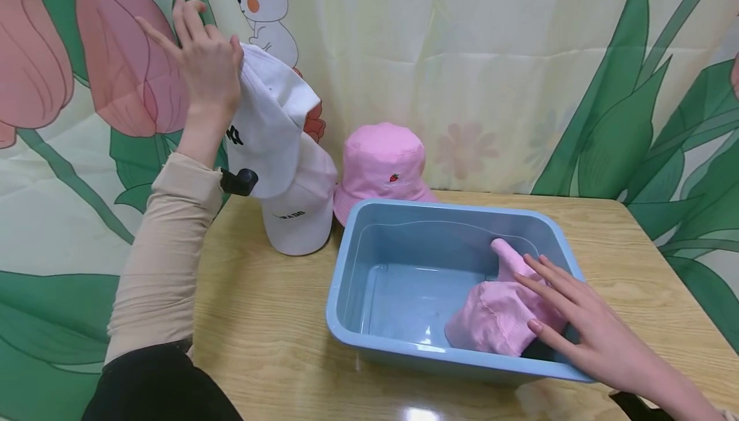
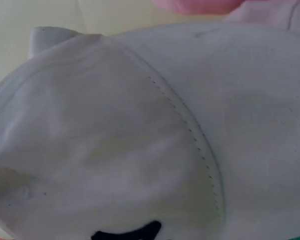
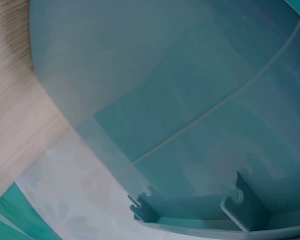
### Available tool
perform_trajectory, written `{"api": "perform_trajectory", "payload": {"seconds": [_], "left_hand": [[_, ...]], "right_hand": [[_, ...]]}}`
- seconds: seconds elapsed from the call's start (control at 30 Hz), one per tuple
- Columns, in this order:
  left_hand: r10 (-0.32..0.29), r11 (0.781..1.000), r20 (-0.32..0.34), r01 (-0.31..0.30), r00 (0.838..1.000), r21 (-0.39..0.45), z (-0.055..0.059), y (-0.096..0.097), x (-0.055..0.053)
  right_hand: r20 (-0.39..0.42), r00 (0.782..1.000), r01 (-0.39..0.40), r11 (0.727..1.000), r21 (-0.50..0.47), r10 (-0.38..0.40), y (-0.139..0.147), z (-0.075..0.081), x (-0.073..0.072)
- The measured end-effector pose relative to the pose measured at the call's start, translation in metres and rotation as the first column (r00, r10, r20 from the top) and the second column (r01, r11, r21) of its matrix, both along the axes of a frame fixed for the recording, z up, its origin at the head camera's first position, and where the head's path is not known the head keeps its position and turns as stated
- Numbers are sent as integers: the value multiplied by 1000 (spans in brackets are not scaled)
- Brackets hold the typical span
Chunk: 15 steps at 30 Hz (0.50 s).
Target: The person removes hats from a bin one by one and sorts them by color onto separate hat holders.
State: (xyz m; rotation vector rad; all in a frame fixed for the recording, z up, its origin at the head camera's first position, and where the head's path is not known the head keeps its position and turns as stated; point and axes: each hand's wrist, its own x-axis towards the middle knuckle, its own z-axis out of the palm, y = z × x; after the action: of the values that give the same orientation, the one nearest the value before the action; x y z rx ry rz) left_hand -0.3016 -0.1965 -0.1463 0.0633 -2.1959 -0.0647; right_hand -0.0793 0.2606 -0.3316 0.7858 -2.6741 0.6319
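My raised left hand [image 1: 203,65] pinches a white baseball cap [image 1: 267,132] with black lettering between thumb and fingers; its other fingers stick out. This cap fills the left wrist view, its stitched seam and part of the dark lettering showing. Behind and below it, a second white cap [image 1: 303,206] with small dark letters stands on the table. Fingers straight and spread, my right hand [image 1: 589,325] reaches over the right side of a blue plastic bin [image 1: 447,206]. Beneath its fingertips lies a crumpled pink hat [image 1: 491,318] inside the bin; I cannot tell whether they touch.
Against the curtain [image 1: 462,87], a pink bucket hat [image 1: 383,158] with a strawberry motif stands behind the bin. A wooden table [image 1: 271,337] carries everything. The bin's outer wall [image 3: 189,100] with its moulded hooks [image 3: 247,207] fills most of the right wrist view.
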Motion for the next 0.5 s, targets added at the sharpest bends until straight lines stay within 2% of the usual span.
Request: {"api": "perform_trajectory", "payload": {"seconds": [0.1,0.23,0.4,0.5], "left_hand": [[-8,1000,-6,8,1000,-9,-6,0,-10],[-18,1000,27,19,999,-25,-20,0,-19],[-66,997,80,68,995,-22,-40,1,-25],[-87,994,126,94,988,-51,-54,2,-25]], "right_hand": [[-1,1000,3,1000,1,-3,1,1,0],[7,1000,7,1000,-15,-7,2,0,2],[50,999,19,999,-36,-17,3,-2,5],[61,998,24,999,-41,-22,3,-2,6]]}}
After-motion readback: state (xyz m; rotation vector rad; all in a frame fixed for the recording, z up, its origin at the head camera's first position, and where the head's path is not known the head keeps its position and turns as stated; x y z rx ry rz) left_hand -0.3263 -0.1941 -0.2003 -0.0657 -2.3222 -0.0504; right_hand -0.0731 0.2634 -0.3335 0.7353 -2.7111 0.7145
